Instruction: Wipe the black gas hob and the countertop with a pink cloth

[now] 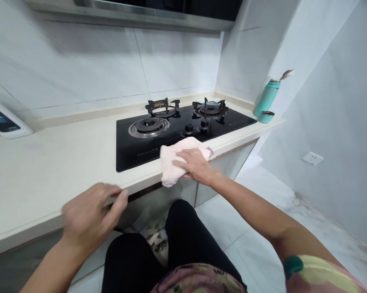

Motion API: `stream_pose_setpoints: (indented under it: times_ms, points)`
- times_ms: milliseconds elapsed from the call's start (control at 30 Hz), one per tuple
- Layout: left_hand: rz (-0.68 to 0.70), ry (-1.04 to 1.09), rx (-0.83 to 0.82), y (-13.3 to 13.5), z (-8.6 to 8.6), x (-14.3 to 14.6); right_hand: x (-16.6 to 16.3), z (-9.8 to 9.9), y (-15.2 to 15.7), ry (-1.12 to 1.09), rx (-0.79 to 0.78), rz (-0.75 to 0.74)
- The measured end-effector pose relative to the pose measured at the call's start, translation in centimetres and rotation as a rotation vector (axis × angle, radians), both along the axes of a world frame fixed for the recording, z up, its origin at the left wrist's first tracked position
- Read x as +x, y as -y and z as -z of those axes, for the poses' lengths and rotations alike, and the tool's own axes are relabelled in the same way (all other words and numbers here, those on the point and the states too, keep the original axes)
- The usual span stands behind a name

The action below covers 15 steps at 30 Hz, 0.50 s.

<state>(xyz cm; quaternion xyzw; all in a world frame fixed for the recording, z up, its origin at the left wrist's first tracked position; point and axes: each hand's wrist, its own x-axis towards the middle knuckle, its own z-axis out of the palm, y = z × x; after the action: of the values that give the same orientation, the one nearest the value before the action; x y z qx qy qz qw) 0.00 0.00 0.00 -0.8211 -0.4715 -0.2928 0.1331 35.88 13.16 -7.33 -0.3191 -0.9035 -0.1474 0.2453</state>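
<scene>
A pale pink cloth (173, 159) lies over the front edge of the counter and the near rim of the black gas stove (127, 150). My right hand (194, 162) presses on it, fingers wrapped over the folds. To the left, my left hand (93, 211) hovers at the counter's front edge, its fingers curled in toward the thumb and nothing visible in them. On the stove, the left burner (149, 126) is bare, and its pan support (161, 108) sits behind it. The right burner (210, 110) has its support around it. Two black knobs (188, 128) stand between the burners.
A teal bottle (267, 97) with a brush-like thing sticking out stands at the counter's right end, beside a small teal cup (266, 117). A white device with a dark screen (3, 120) rests at the far left. The range hood (134, 16) hangs above.
</scene>
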Motion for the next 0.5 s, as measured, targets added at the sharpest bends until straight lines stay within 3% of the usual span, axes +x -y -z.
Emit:
stream_pose_setpoints:
  times_ms: [100, 167, 333, 500]
  points:
    - [0.005, 0.000, -0.027, -5.8, 1.7, 0.9, 7.1, 0.0, -1.5, -0.041, -0.068, 0.150]
    - [-0.036, -0.019, -0.087, -8.2, 2.3, 0.1, 11.3, 0.2, -2.3, -0.053, -0.134, 0.286]
    - [-0.049, -0.060, -0.251, -10.5, 2.3, -2.9, 19.0, 0.6, -4.5, -0.157, -0.219, 0.527]
    - [-0.051, -0.038, -0.243, -11.7, 3.0, -3.6, 23.0, -1.3, -8.1, -0.251, -0.237, 0.726]
